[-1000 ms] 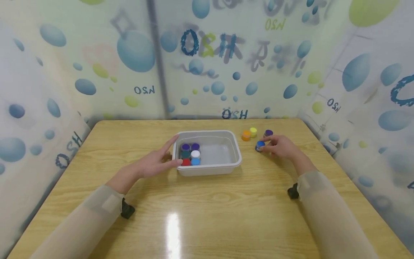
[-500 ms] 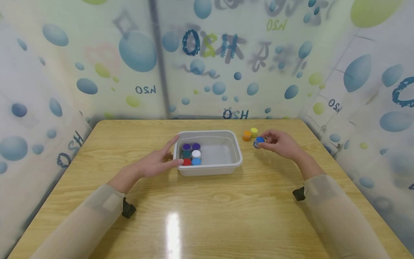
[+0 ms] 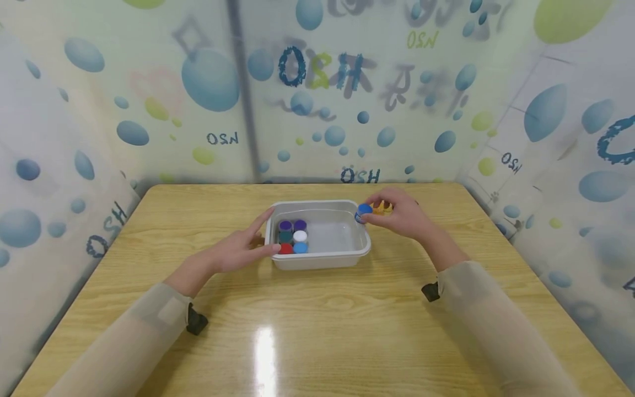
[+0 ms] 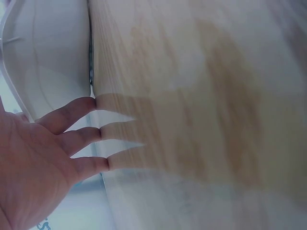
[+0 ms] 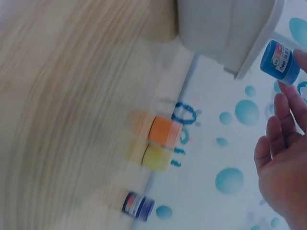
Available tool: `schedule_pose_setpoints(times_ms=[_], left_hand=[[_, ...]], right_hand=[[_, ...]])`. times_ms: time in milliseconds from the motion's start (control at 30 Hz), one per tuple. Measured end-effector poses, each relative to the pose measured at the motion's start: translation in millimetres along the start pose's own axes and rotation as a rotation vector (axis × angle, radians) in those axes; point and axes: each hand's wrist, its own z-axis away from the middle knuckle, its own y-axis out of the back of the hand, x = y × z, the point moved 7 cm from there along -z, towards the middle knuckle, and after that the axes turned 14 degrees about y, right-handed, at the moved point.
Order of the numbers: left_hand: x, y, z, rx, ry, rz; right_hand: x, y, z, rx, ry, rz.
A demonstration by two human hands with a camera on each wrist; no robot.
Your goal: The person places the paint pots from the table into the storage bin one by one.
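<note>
In the head view my left hand (image 3: 235, 251) rests at the left end of a white plastic tub (image 3: 319, 262), index finger along the rim and thumb over the near corner. The left wrist view shows the other fingers of that hand (image 4: 43, 158) straight, tips on the table. My right hand (image 3: 404, 216) pinches a small blue paint jar (image 3: 364, 213) between thumb and fingers, over the tub's right rim. Its printed label shows on the jar (image 5: 277, 61) in the right wrist view. Inside the tub's left part stand several jars, among them a red-lidded one (image 3: 285, 249) and a white-lidded one (image 3: 300, 236).
An orange jar (image 5: 165, 131), a yellow jar (image 5: 156, 157) and a dark purple jar (image 5: 138, 206) stand on the wooden table (image 3: 317, 320); the right hand mostly hides them in the head view. A patterned curtain (image 3: 317, 127) rises behind the table.
My right hand has lifted the blue jar off the table and carried it left to the tub's right rim. The left hand and the tub have stayed in place.
</note>
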Motion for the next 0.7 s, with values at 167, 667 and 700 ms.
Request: schedule_pose_setpoints(times_ms=[167,667,700], left_hand=[[-0.1,-0.1,0.4,0.0,0.005,0.009],[1.0,-0.7,-0.1,-0.003,0.022,-0.01],[1.1,-0.8,-0.1,-0.004,0.024,-0.009]], right_hand=[[-12,-18,-20.2,-0.021,0.019,-0.008],[-27,-65,-65.2,-0.124,0.082,-0.036],[-26,-66,-66.0,-0.126,0.075,-0.043]])
